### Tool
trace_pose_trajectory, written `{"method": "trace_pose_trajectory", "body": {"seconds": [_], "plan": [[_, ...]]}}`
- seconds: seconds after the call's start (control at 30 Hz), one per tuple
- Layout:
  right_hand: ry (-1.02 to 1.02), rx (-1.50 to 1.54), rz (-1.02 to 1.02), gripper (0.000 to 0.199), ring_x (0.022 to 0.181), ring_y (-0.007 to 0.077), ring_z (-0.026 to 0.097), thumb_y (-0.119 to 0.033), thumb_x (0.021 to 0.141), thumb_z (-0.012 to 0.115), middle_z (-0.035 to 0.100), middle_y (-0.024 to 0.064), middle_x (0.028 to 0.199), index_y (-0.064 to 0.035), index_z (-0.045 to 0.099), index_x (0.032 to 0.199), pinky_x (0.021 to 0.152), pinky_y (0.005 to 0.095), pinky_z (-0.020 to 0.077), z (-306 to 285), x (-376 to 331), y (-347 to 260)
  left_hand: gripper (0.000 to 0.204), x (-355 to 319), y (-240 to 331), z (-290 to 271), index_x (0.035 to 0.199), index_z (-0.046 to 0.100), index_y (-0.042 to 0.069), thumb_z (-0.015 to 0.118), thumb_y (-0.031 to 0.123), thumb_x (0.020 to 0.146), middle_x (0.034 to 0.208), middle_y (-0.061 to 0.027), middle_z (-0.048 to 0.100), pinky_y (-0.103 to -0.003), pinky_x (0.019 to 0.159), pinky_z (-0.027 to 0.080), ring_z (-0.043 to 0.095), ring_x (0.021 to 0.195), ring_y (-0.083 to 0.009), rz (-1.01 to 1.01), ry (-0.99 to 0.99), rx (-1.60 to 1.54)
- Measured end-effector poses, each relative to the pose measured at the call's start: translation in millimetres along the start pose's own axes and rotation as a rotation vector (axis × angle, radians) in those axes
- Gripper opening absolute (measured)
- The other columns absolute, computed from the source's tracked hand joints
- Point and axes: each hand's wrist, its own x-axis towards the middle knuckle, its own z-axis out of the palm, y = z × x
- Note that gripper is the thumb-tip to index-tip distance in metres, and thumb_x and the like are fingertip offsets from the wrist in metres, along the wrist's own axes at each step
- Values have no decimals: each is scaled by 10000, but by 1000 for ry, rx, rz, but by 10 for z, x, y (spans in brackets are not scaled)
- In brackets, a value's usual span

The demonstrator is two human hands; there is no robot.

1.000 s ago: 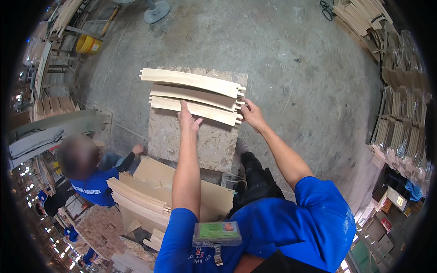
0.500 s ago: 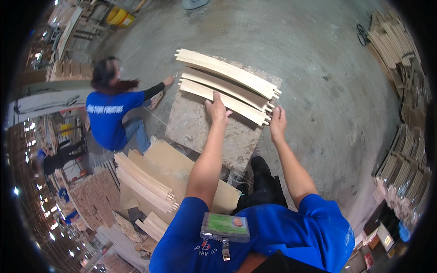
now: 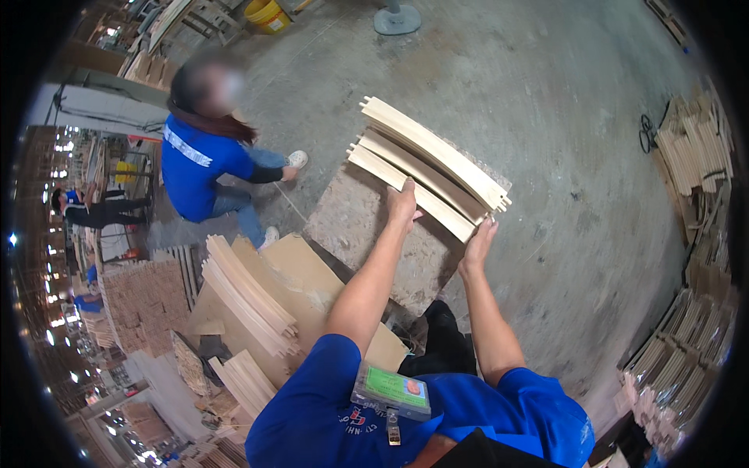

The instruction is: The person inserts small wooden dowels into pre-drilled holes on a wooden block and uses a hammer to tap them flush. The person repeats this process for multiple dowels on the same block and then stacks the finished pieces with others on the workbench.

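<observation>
Several pale, curved wooden slats with pegs on their ends lie side by side over a speckled board [image 3: 343, 222] in front of me. The near slat [image 3: 382, 173] has my left hand [image 3: 402, 207] closed on its near edge, thumb on top and fingers partly hidden below. At the slats' right ends, my right hand [image 3: 478, 248] presses its fingers around the near slat's end corner, covering its pegs. Behind lie a middle slat [image 3: 421, 173] and a far slat [image 3: 437, 148], close together.
A co-worker in blue [image 3: 199, 168] crouches to the left of the board. More curved slats [image 3: 250, 296] rest on a tan sheet [image 3: 308, 269] at my lower left. Bundled wood pieces [image 3: 690, 152] line the right side. A yellow bucket [image 3: 267, 15] stands far left.
My right hand has come from beside the slat ends onto the near slat's end. The near slats sit closer to the far one. The co-worker's outstretched arm has drawn back from the slats.
</observation>
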Motion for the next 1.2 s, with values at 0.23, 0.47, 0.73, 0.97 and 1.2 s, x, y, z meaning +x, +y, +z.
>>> {"method": "trace_pose_trajectory", "body": {"seconds": [0.23,0.47,0.73,0.97,1.2], "plan": [[-67,-248,75,839,1537,333,303,-682,1038,470,243,71,1740,-180,236,1669,1170,604,296,-541,2,102,596,-327,-71,-298,1423,467,60,636,479,1034,1433,-177,541,-523,933,600,578,1275,-323,23,-16,49],[-309,-417,220,594,1067,251,636,-445,1089,576,607,117,1303,-88,403,1531,843,419,526,-973,-699,-115,657,-1774,-233,-1257,1380,610,-34,655,512,1017,1171,-167,728,-361,729,580,690,862,-208,375,-103,101],[-836,-679,-70,410,855,133,683,-384,1068,649,700,22,993,-59,620,1316,728,297,539,-235,-2378,54,482,-3819,-1040,-3750,1426,601,31,687,311,1044,1214,-119,742,-360,912,596,717,1083,-205,661,387,18],[-1295,-660,106,342,901,181,713,-283,1112,575,715,81,1021,-31,612,1340,730,312,583,308,-4788,704,394,-5067,-2830,-5754,1255,665,21,712,286,968,1173,-222,719,-478,936,562,707,1066,-406,353,1233,488],[-1520,-1189,98,610,1021,279,720,-313,989,721,716,171,1184,10,487,1450,830,401,592,441,-6375,2183,503,-5147,-3573,-5950,1336,598,5,730,255,920,1337,-249,589,-548,1023,483,597,1178,-456,308,1287,740]]}}
